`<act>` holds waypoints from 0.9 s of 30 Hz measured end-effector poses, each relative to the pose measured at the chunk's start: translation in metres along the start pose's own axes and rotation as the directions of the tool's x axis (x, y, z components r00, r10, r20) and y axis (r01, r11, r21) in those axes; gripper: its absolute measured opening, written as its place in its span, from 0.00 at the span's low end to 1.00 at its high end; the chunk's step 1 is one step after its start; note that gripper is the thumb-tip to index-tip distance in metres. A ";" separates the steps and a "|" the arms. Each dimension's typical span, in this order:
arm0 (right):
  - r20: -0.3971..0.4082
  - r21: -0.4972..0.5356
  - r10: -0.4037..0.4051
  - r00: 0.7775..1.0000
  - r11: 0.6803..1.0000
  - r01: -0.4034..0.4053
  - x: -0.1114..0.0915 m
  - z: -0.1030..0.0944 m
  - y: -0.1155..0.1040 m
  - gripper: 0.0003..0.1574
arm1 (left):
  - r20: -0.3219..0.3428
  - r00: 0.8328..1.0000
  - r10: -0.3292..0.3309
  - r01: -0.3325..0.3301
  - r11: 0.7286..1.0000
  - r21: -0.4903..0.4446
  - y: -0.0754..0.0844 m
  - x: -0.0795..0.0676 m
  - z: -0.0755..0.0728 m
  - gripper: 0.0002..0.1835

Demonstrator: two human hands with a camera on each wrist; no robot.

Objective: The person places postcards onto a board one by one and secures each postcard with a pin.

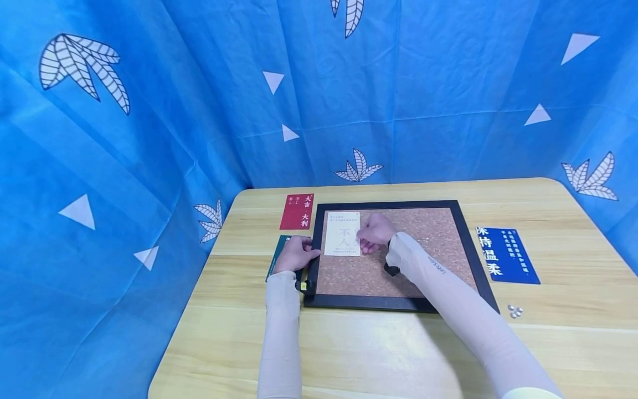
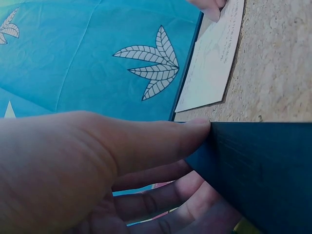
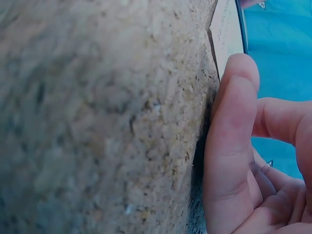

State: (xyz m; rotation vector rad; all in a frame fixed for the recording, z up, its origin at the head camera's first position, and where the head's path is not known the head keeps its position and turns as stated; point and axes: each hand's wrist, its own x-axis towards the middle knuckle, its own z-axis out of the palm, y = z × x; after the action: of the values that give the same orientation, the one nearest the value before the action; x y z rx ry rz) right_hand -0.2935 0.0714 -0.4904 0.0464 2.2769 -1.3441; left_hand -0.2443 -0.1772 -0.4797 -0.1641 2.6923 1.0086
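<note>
Head: hands apart, left hand (image 1: pixel 294 255) gripping the rim of the board (image 1: pixel 359 301), right hand (image 1: pixel 377 231) pinching the edge of the pale card (image 1: pixel 339 244) on the cork (image 1: pixel 344 282); left wrist: a slackening thumb (image 2: pixel 161 144) could let the board slide; right wrist: an uneven tug could skew the card.

Left hand (image 1: pixel 295 255) extending thumb (image 2: pixel 165 140) above bent fingers (image 2: pixel 151 202); right forearm (image 1: pixel 463 299) slanting inward, right hand (image 1: pixel 377 230) pinching with fingertips (image 3: pixel 243 70).

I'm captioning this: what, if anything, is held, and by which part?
The left hand grips the black corkboard frame by its left side. The right hand is at the right edge of the cream card; whether that's held cannot be told.
</note>
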 end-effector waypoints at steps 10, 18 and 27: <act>-0.004 -0.021 -0.019 1.000 1.000 0.018 -0.004 -0.004 -0.001 0.10 | 0.003 1.000 -0.005 0.005 1.000 -0.013 0.001 0.000 0.001 0.27; 0.010 -0.111 -0.020 1.000 0.994 0.021 -0.002 -0.007 0.003 0.18 | 0.002 1.000 0.000 0.000 1.000 -0.007 -0.002 0.001 0.001 0.28; 0.013 -0.110 -0.007 1.000 0.994 0.008 -0.003 -0.008 0.003 0.18 | -0.024 0.995 0.101 -0.100 0.995 0.011 -0.007 0.005 -0.001 0.27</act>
State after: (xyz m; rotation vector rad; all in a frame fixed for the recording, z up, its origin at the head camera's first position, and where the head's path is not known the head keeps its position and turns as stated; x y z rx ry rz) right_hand -0.2931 0.0800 -0.4884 -0.0073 2.3386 -1.2166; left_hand -0.2483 -0.1833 -0.4847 -0.0396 2.7515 1.0286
